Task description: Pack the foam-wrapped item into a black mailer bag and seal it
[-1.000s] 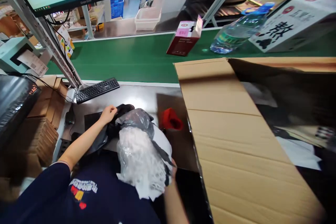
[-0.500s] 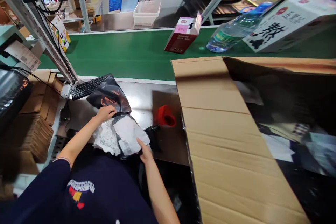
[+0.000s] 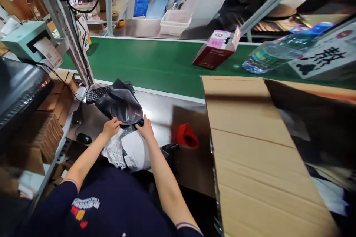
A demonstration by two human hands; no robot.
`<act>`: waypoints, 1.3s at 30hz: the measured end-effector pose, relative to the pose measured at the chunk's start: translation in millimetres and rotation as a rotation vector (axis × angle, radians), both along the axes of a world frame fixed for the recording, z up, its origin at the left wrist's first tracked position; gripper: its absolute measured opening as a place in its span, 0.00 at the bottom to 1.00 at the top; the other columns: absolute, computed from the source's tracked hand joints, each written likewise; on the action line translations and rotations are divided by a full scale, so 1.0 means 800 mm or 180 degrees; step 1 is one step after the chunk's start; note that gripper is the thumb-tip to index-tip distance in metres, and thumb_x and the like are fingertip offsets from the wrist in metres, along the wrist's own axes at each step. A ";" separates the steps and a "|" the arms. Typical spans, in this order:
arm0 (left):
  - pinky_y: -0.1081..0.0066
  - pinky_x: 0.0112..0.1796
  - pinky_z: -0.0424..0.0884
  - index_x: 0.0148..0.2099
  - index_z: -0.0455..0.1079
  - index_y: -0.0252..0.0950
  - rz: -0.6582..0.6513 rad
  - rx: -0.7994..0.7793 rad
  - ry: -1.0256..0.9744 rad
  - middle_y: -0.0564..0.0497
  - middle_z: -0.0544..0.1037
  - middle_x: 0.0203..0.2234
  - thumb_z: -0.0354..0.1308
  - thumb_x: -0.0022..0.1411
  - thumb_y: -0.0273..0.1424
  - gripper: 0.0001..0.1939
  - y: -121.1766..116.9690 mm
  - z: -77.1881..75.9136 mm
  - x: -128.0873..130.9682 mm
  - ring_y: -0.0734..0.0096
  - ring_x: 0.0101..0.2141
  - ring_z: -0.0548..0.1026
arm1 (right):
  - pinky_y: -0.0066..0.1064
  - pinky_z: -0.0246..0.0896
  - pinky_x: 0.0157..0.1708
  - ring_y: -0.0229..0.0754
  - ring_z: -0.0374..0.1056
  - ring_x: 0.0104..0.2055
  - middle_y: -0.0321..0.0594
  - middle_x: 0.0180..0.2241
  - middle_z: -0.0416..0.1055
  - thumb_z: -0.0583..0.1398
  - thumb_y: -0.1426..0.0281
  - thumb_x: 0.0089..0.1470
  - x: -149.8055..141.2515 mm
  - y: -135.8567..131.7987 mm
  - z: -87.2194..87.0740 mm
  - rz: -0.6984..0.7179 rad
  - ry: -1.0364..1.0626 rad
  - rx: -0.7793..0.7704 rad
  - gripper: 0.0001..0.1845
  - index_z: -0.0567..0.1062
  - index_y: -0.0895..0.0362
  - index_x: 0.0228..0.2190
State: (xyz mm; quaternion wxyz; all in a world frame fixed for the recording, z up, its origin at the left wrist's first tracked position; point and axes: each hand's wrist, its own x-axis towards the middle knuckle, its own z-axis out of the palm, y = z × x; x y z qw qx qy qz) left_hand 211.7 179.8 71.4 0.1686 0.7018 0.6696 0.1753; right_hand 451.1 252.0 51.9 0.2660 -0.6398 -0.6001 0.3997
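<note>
A black plastic mailer bag lies on the dark worktop, its far end over the keyboard. My left hand grips the bag's near left edge. My right hand grips its near right edge. Just below both hands sits a white clear-wrapped package with lacy white material at its left side, partly tucked under the bag's mouth.
A red roll and a black scanner sit right of the package. A big open cardboard box fills the right. The green conveyor carries a pink-and-red carton, a water bottle and a white box. A mouse and label printer stand left.
The white package came down from in front of me onto the worktop. The black bag was spread out behind it, and my right hand moved from the package up to the bag's edge.
</note>
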 end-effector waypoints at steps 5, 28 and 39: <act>0.68 0.42 0.73 0.51 0.79 0.42 -0.0572 -0.0076 -0.0058 0.43 0.77 0.41 0.50 0.71 0.31 0.16 0.000 -0.008 -0.014 0.63 0.38 0.77 | 0.49 0.65 0.56 0.60 0.70 0.54 0.55 0.52 0.75 0.64 0.57 0.52 -0.012 0.042 -0.017 0.0239 -0.0907 0.0228 0.39 0.71 0.58 0.63; 0.58 0.57 0.71 0.57 0.70 0.37 0.2104 -0.0497 -0.1453 0.40 0.81 0.51 0.52 0.64 0.21 0.21 -0.009 -0.077 -0.041 0.56 0.53 0.78 | 0.43 0.66 0.49 0.48 0.68 0.39 0.45 0.38 0.72 0.57 0.67 0.48 0.012 0.100 -0.042 0.0258 0.0109 0.0462 0.16 0.78 0.57 0.39; 0.65 0.45 0.75 0.49 0.75 0.37 0.1799 -0.0842 -0.1780 0.46 0.83 0.41 0.49 0.70 0.33 0.14 -0.100 -0.075 0.008 0.60 0.45 0.80 | 0.41 0.68 0.45 0.47 0.71 0.38 0.43 0.35 0.79 0.58 0.58 0.51 0.049 0.008 -0.063 0.0094 0.0774 0.0405 0.14 0.79 0.53 0.33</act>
